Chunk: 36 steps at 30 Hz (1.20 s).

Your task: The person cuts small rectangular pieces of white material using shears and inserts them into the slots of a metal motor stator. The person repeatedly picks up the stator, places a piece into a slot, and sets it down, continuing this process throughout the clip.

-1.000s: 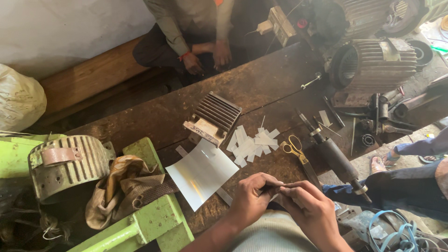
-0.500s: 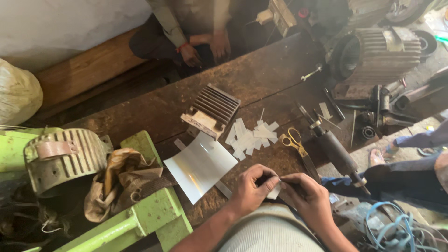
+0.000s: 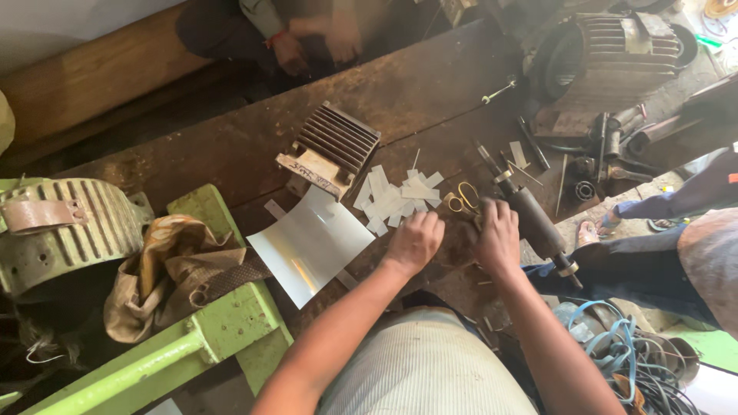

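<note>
My left hand [image 3: 415, 242] rests knuckles up on the wooden bench [image 3: 231, 154], its curled fingers touching the near edge of a pile of small white strips [image 3: 396, 196]. My right hand [image 3: 498, 237] lies beside it, fingers curled under, just below yellow-handled scissors [image 3: 461, 198] and against a dark cylindrical tool [image 3: 538, 224]. The palms hide whatever either hand holds. A curved white sheet [image 3: 311, 242] lies to the left of my left hand. A finned metal block [image 3: 330, 150] sits behind the sheet.
A green machine frame [image 3: 207, 330], a ribbed motor housing [image 3: 61, 223] and a crumpled cloth [image 3: 169, 261] crowd the left. A dark motor [image 3: 607, 46] and loose metal parts [image 3: 600, 154] fill the far right. Another person's hands [image 3: 315, 42] are opposite; someone's sandaled foot [image 3: 592, 230] and cables [image 3: 623, 353] lie right.
Both hands have moved forward from near my body, where they held a small strip between them, to the bench beside the strip pile and scissors.
</note>
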### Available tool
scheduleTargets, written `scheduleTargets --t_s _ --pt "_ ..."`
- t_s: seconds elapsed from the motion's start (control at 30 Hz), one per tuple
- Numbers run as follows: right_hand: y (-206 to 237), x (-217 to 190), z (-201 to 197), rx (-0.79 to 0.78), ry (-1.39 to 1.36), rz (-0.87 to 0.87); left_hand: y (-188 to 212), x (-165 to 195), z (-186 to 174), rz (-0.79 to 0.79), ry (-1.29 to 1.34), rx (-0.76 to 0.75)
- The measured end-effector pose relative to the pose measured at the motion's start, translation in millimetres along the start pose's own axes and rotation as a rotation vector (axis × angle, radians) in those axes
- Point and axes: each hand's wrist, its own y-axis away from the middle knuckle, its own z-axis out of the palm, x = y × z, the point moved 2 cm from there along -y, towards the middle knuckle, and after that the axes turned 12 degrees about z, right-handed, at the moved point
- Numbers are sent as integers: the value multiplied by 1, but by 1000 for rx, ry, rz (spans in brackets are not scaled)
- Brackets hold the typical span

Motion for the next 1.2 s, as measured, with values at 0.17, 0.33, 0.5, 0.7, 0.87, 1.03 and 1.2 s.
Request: scheduleTargets --t_s 0.17,0.33,0.5,0.7,0.87,1.03,1.2 --pt "-7 33 24 -227 43 129 40 19 37 99 -155 -54" --pt "27 33 39 -372 69 228 48 38 49 -21 -218 -66" --pt "41 20 46 -324 245 70 52 40 52 -80 -168 -125" --pt "2 41 47 -539 164 32 50 44 41 -54 -204 -101" --pt "24 34 46 -454 274 -175 51 42 37 -95 -157 -86" --pt "30 29 47 -419 395 37 46 42 42 -110 -113 -113" --pt "3 43 38 -404 -3 94 23 31 30 -68 -31 -125"
